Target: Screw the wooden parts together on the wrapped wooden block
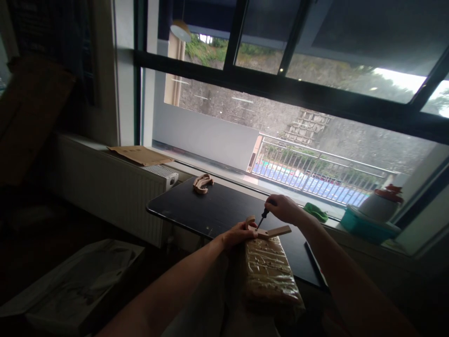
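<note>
My right hand [279, 208] is closed around the dark handle of a screwdriver [264, 215], which tilts down to the left. Its tip meets a pale wooden piece [277, 231], with a curved hook at its left end and a straight arm at its right. My left hand [240, 234] grips that wooden piece near the hook, fingers pressed to it beside the screwdriver tip. Under the piece is a block wrapped in shiny clear plastic or tape [268, 264], reaching from the table edge toward my body. More curved wooden pieces [202, 183] lie at the far left of the table.
The black table [182, 206] stands against a window sill. On the sill are a green cloth-like item [315, 212], a teal container [366, 224] and a grey bottle with a red top [380, 204]. A brown envelope [140, 154] rests above a radiator [105, 182]. A box [73, 285] sits lower left.
</note>
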The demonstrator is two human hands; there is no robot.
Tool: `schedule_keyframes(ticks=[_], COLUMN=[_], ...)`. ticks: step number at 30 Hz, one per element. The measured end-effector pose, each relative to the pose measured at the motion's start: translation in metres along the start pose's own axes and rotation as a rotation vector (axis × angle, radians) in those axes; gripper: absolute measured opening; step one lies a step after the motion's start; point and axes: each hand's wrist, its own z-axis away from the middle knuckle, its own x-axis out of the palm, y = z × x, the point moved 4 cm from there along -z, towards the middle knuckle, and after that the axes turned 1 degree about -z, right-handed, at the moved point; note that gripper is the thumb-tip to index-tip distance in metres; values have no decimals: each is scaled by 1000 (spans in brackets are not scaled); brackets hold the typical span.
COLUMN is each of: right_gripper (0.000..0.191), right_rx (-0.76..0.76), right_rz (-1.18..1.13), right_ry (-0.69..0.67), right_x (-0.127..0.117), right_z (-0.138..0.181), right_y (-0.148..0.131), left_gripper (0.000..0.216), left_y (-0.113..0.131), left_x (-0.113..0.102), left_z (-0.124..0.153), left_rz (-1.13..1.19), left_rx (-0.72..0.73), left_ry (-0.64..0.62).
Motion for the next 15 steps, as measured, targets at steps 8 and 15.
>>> schedule_keyframes(ticks=[8, 15], right_gripper=[29, 24], right_rx=[-33, -39], right_rz=[1, -27], right_ry=[-28, 4], right_x=[-5, -1], right_z=[-1, 2], right_y=[-1, -1], left_gripper=[43, 47], left_y=[-3, -2], left_x=[-2, 0], left_z=[-3, 0], left_rz=[7, 24], left_rx=[6, -7], left_ry=[-20, -32])
